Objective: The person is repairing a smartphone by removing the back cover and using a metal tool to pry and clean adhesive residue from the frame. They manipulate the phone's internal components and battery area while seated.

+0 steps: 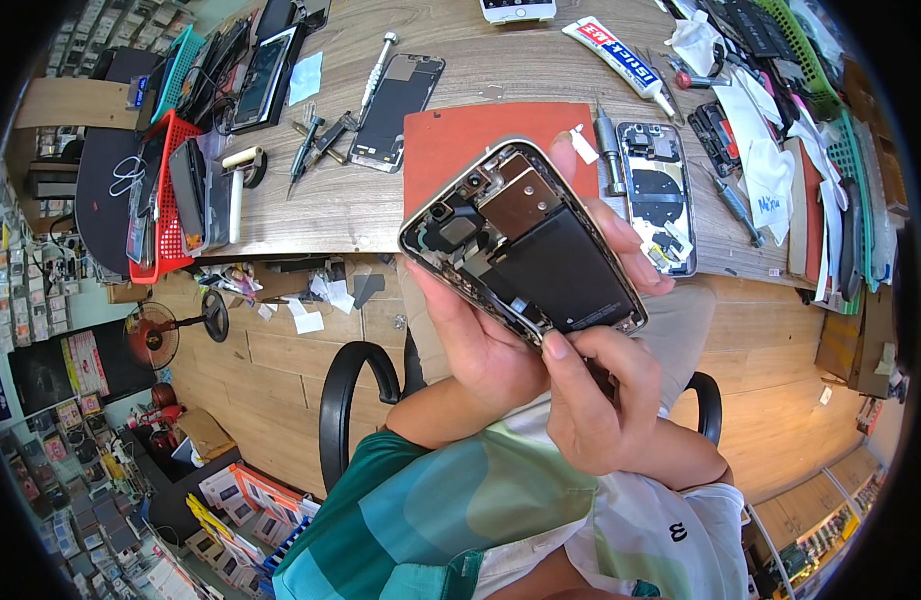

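Note:
An opened phone (525, 245) is tilted above the table's near edge, its inside facing up. A black battery (560, 270), a coppery metal shield and camera parts show within its frame. My left hand (480, 345) holds the phone from below, with its fingers curling round the far right edge. My right hand (605, 390) is closed at the phone's near edge, thumb and forefinger pinched together. A thin silvery piece (525, 322) runs from those fingertips into the phone; I cannot tell whether it is a tool or a phone part.
Beneath the phone lies a red mat (450, 140) on the wooden table. To its right are a grey screwdriver (608, 150), a second opened phone (655, 190) and a glue tube (620, 65). A detached screen (400, 110) and a red basket (165, 210) stand left.

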`<state>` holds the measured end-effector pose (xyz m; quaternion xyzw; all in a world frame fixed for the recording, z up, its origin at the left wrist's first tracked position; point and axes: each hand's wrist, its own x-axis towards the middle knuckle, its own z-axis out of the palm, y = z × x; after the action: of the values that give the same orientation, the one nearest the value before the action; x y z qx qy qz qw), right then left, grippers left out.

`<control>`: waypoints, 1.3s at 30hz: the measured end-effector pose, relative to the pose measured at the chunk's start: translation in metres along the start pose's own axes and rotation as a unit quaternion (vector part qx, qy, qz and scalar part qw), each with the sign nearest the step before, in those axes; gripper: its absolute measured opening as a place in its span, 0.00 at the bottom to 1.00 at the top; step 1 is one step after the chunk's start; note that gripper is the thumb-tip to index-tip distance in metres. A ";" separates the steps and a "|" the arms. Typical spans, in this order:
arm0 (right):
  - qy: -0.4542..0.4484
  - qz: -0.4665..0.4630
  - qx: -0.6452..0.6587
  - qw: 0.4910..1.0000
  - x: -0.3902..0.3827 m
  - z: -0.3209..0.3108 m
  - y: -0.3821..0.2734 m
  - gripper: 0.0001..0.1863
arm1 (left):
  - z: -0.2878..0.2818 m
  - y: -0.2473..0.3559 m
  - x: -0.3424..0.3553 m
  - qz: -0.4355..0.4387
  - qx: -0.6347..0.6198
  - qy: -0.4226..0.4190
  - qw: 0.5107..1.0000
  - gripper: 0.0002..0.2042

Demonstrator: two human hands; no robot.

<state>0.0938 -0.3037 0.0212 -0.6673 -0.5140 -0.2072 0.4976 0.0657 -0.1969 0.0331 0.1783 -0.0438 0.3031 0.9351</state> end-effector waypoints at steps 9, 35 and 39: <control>0.005 0.001 0.002 1.000 0.001 0.002 0.000 0.22 | -0.002 -0.001 0.000 0.001 0.006 -0.003 1.000 0.61; -0.025 0.029 0.071 0.997 0.011 -0.001 0.006 0.22 | -0.008 0.000 0.004 0.003 0.034 0.092 0.995 0.45; -0.039 0.066 0.116 0.990 0.020 -0.005 0.005 0.21 | -0.005 0.002 0.006 0.006 0.029 0.102 0.994 0.44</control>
<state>0.1068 -0.2986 0.0365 -0.6447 -0.5089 -0.0866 0.5637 0.0688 -0.1900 0.0301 0.1733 0.0596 0.3263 0.9273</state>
